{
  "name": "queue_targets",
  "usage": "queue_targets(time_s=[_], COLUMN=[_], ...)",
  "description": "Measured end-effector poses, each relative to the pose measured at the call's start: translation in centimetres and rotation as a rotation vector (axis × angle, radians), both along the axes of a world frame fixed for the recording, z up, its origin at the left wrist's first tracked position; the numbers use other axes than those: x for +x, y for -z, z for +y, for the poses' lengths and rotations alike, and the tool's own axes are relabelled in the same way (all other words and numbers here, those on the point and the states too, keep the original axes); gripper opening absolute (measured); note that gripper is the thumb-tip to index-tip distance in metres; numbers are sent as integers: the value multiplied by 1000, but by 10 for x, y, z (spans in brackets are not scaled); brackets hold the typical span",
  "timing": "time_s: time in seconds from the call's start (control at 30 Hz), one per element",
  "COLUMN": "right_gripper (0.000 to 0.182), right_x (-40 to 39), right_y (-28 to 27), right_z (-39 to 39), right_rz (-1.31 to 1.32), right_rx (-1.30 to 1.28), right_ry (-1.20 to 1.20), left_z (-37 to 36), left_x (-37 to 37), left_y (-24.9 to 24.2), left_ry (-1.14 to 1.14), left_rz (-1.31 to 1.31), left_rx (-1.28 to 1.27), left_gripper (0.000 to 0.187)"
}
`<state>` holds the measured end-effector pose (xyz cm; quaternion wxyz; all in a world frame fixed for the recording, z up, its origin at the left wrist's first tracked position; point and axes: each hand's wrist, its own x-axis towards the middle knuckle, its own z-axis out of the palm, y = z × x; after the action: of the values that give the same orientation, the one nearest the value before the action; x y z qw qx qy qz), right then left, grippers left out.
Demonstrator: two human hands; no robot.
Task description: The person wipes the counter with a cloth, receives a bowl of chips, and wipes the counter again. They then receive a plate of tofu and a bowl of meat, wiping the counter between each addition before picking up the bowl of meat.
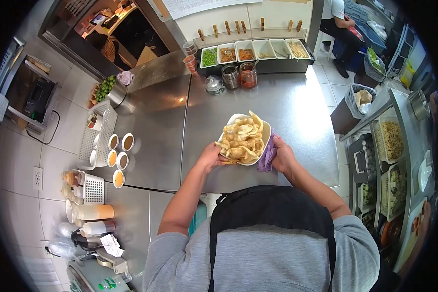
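Note:
A white bowl (pixel 266 130) heaped with golden, crisp-looking fried pieces (pixel 242 140) is held in front of my chest, over the steel counter. My left hand (pixel 211 156) grips its left side, with the fingers partly hidden under the rim. At the right side, my right hand (pixel 283 154) is closed on a crumpled purple cloth (pixel 267 156) that lies against the bowl. Whether the bowl's base touches the counter cannot be made out.
Topping trays (pixel 253 50) line the counter's back edge, with two jars (pixel 248 75) before them. Small sauce cups (pixel 122 160) stand left, beside a white basket (pixel 104 138) and squeeze bottles (pixel 95 212). Shelves with food baskets (pixel 392 138) flank the right. A person (pixel 340 29) sits at the back right.

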<state>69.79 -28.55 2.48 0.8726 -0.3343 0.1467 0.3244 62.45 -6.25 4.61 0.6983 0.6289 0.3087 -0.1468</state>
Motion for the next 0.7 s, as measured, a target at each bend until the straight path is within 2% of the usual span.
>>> queue_targets(time_s=[0.1, 0.27, 0.33, 0.43, 0.57, 0.7], right_gripper=[37, 53, 58, 70, 74, 74], right_x=[-3, 6, 5, -6, -9, 4], right_y=[-7, -1, -3, 4, 1, 5], right_z=[2, 6, 13, 33, 24, -4], right_rz=[39, 54, 92, 72, 118, 118], right_rx=[94, 175, 199, 384, 262, 210], right_ry=[-72, -205, -303, -411, -531, -378], left_z=[-5, -9, -7, -5, 4, 12], left_x=[-12, -31, -34, -31, -22, -8], left_y=[1, -5, -2, 3, 2, 17], left_ry=[17, -16, -43, -105, -105, -208], left_rz=[29, -15, -57, -110, -119, -125], left_rx=[46, -56, -158, -303, -319, -313], left_gripper=[25, 30, 31, 32, 30, 29])
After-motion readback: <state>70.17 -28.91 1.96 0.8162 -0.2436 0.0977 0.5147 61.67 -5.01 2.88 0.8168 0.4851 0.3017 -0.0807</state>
